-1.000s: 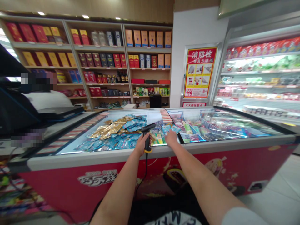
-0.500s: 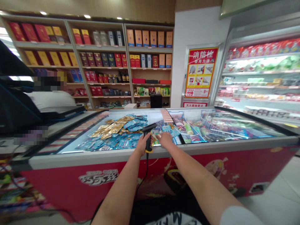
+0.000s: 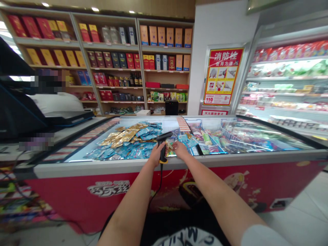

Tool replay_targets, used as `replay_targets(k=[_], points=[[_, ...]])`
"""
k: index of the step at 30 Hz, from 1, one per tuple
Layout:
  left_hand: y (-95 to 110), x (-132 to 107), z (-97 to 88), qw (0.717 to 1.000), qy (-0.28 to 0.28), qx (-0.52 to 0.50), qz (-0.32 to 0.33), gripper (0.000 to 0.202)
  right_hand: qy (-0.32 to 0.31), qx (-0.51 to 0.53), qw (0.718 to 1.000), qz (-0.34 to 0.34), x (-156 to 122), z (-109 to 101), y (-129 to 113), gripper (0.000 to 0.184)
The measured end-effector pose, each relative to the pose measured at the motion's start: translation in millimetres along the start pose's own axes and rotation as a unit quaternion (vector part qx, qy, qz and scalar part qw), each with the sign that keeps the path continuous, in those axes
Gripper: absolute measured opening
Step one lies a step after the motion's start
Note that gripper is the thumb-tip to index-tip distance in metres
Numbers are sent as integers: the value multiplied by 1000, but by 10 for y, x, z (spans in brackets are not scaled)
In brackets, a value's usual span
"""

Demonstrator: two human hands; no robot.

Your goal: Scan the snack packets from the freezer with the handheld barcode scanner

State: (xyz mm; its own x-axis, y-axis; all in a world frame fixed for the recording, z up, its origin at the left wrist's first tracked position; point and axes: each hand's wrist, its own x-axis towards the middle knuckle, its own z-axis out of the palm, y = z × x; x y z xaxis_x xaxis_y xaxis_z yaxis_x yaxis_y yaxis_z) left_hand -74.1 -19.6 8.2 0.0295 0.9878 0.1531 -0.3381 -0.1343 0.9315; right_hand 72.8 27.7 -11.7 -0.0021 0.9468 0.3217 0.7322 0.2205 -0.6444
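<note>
My left hand (image 3: pixel 155 155) is wrapped round the grip of a black and yellow barcode scanner (image 3: pixel 163 137), whose head points up and to the right. A cable hangs from the handle. Just to the right, my right hand (image 3: pixel 180 150) has its fingers curled together by a small pale item, too small to make out. Both hands are over the front rim of a chest freezer (image 3: pixel 102 169). On the left, beside the scanner, lies a heap of blue packets (image 3: pixel 138 151) and gold packets (image 3: pixel 127 136). More colourful packs (image 3: pixel 185 138) lie beyond my right hand.
Wire baskets (image 3: pixel 232 136) with frozen goods fill the freezer's right half. A counter with a dark device (image 3: pixel 74 120) stands at left, a person (image 3: pixel 55 104) behind it. Shelves of boxes (image 3: pixel 129 60) line the back wall. A lit fridge (image 3: pixel 289 78) stands at right.
The view has tilted and shifted slightly. My left hand keeps the scanner in nearly the same place, and my right hand stays close beside it with little visible movement.
</note>
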Motion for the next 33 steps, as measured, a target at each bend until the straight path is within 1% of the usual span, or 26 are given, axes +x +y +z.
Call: replay_targets(k=[5, 10, 18, 20, 24, 29, 33], points=[[-15, 17, -10, 1000, 20, 8, -2, 47, 4, 52, 999, 0, 11, 19, 46, 23], [-22, 30, -13, 1000, 21, 11, -2, 47, 8, 46, 999, 9, -20, -21, 29, 21], [-9, 12, 10, 1000, 14, 15, 0, 46, 0, 41, 999, 30, -35, -46, -6, 24], [-4, 6, 13, 1000, 11, 19, 0, 45, 19, 43, 998, 52, -27, -64, -3, 26], [8, -8, 18, 1000, 3, 19, 2, 43, 87, 55, 988, 119, 3, -96, 37, 28], [13, -13, 26, 1000, 4, 21, -2, 41, 160, 130, 971, 117, 40, -90, 136, 23], [0, 3, 15, 1000, 3, 21, -4, 42, 193, 198, 953, 125, 28, -95, 147, 30]])
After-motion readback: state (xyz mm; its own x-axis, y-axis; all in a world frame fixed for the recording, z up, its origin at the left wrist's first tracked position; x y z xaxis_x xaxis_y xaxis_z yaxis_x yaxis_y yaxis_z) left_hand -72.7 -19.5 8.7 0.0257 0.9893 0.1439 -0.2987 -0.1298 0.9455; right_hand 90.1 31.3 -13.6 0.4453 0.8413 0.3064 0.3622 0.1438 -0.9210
